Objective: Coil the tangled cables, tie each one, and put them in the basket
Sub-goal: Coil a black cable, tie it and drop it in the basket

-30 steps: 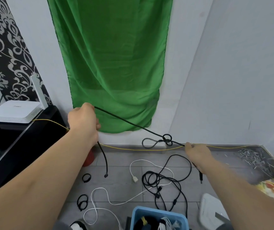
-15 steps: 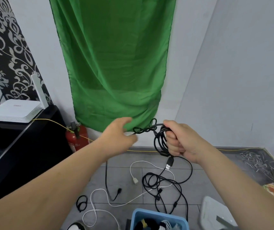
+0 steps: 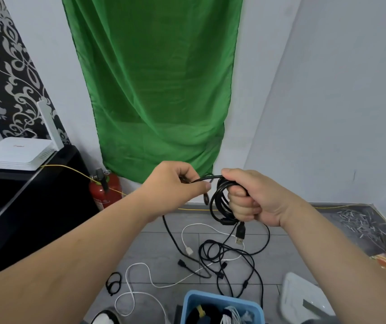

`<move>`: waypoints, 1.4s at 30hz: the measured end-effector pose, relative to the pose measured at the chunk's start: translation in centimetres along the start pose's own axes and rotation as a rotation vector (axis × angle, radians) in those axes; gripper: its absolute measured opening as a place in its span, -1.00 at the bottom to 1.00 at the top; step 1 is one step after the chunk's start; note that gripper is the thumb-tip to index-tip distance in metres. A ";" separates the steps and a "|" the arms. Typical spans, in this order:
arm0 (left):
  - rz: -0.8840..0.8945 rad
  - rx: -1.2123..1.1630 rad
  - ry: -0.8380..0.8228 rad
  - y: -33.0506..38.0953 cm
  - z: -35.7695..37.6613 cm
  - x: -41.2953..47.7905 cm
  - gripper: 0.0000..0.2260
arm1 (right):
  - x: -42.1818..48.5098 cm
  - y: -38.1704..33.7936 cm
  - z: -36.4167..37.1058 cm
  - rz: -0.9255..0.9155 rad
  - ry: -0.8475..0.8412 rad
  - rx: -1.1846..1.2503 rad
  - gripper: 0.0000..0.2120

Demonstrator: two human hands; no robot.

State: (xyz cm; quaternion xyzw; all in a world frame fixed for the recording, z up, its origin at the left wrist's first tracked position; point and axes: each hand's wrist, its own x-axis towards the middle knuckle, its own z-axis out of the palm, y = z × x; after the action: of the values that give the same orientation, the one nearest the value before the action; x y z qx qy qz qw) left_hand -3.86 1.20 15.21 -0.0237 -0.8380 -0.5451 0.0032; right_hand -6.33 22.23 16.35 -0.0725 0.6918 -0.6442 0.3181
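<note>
My right hand [image 3: 250, 197] grips a coil of black cable [image 3: 219, 202] held up in front of the green cloth; a USB plug [image 3: 240, 233] dangles below the coil. My left hand [image 3: 175, 183] pinches the same cable's free strand just left of the coil, and the rest of it hangs down to the floor. On the grey floor lie a tangled black cable [image 3: 229, 256] and a loose white cable [image 3: 140, 284]. The blue basket [image 3: 191, 302] at the bottom edge holds coiled cables.
A black cabinet [image 3: 35, 195] with a white router [image 3: 14, 153] stands at left, a red fire extinguisher [image 3: 104, 190] beside it. A thin yellow wire [image 3: 194, 209] runs along the wall base. Small black ties [image 3: 113, 282] lie on the floor; a white object [image 3: 304, 298] sits at the lower right.
My hands went from stretching the black cable wide apart to meeting in the middle. My right hand now holds it wound in loops, and my left hand has closed on the strand.
</note>
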 end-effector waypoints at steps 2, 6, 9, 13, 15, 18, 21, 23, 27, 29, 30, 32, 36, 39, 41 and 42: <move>0.020 0.146 0.132 -0.4 -0.2 0.4 -0.77 | -0.1 -0.1 -0.2 0.003 0.009 -0.006 -0.50; -0.036 0.375 0.218 -1.5 -0.6 0.8 -0.85 | -0.1 0.2 -0.4 0.027 0.021 -0.021 -0.51; -0.081 0.543 0.177 -3.1 -1.7 0.9 -0.92 | -0.2 0.2 -1.5 0.033 0.089 0.046 -0.53; -0.120 0.546 0.164 -4.4 -2.8 0.8 -0.91 | -0.4 0.7 -3.1 0.075 0.212 0.101 -0.54; -0.130 0.582 0.170 -4.6 -2.9 0.9 -0.88 | 0.0 1.1 -3.4 0.110 0.275 0.094 -0.55; -0.165 0.640 0.211 -4.8 -3.1 1.1 -0.86 | 1.1 2.0 -4.0 0.118 0.427 0.144 -0.58; -0.213 0.671 0.191 -5.0 -3.2 1.1 -0.80 | 1.8 2.8 -4.6 0.106 0.620 0.214 -0.64; -0.224 0.684 0.164 -5.0 -3.0 1.2 -0.88 | 2.2 3.1 -4.8 0.090 0.740 0.262 -0.67; -0.205 0.704 0.085 -4.9 -2.5 1.4 -0.82 | 2.5 3.5 -4.9 0.041 0.866 0.304 -0.71; -0.220 0.678 0.022 -4.6 -2.1 1.2 -0.74 | 2.3 3.2 -4.8 0.001 0.837 0.261 -0.68; -0.236 0.613 -0.012 -4.3 -1.7 1.0 -0.68 | 2.2 3.0 -4.7 -0.028 0.797 0.250 -0.65; -0.222 0.463 -0.028 -3.5 -0.8 0.6 -0.56 | 2.0 2.3 -4.0 -0.071 0.703 0.219 -0.61; -0.132 0.261 0.089 -1.3 0.9 0.4 -0.78 | 1.5 1.4 -2.8 -0.060 0.635 0.088 -0.62; -0.187 -0.016 0.054 -0.1 2.2 -0.3 -0.83 | 1.8 1.5 -2.2 -0.040 0.656 0.075 -0.62; -0.188 -0.170 -0.007 0.5 3.1 -0.9 -0.87 | 2.1 1.9 -1.4 -0.044 0.662 0.020 -0.57; -0.168 -0.190 -0.023 0.5 3.5 -1.1 -0.89 | 2.3 2.0 -0.9 -0.050 0.654 -0.015 -0.53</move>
State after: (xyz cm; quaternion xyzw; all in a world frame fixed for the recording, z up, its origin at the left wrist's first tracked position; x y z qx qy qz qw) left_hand -2.68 4.56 14.22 0.0400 -0.7817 -0.6200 -0.0545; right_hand -8.02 22.16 13.65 0.1187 0.7600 -0.6359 0.0625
